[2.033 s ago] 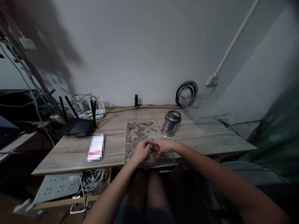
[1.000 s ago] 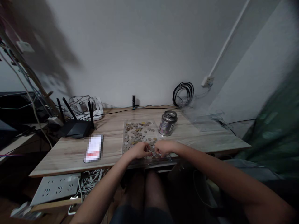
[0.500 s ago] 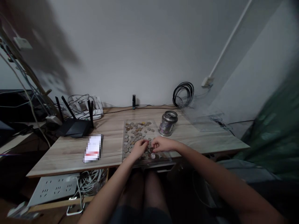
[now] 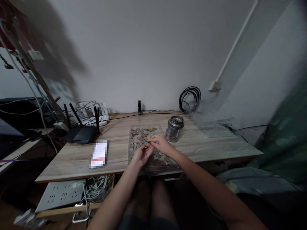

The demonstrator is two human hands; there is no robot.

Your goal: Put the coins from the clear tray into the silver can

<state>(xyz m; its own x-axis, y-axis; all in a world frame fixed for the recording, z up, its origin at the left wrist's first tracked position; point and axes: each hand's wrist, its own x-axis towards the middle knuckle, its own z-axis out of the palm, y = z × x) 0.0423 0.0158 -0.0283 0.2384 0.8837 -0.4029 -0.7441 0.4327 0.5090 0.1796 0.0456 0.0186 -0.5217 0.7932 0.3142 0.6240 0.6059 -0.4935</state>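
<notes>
Two hands over the coin tray: left hand cupped, right hand grip pinching a coin.

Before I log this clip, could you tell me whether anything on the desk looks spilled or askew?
Nothing spilled: the loose mixed coins lie inside the clear flat tray, the round metal tin stands upright, and both hands work over the tray.

Dim indoor light; a large soft shadow falls across the wall at upper left. Edges bend and smear, especially the green blur at right.
</notes>
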